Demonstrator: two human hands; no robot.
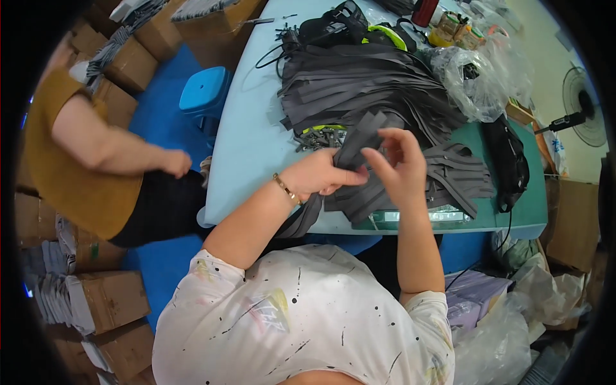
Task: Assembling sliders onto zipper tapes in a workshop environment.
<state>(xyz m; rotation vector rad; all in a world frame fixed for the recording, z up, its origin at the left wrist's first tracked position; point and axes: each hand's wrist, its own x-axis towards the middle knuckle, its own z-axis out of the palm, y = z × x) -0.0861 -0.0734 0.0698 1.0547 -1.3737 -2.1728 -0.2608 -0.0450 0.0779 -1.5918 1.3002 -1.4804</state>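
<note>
My left hand (319, 174), with a gold bracelet on its wrist, pinches a dark grey fabric strip (354, 146) that stands up from the near pile. My right hand (399, 163) meets it from the right, fingers on the same strip near its top. Under both hands lies a heap of the same grey strips (459, 174). A bigger pile of grey strips (359, 83) covers the middle of the light blue table (250, 147). A loose end of strip hangs over the table's near edge below my left wrist.
A person in a mustard top (70, 160) sits at the left, a hand on a knee. A blue stool (204, 90) stands by the table. Cardboard boxes (106, 298) line the left. Clear plastic bags (478, 77), black gear (507, 160) and a fan (585, 106) sit at the right.
</note>
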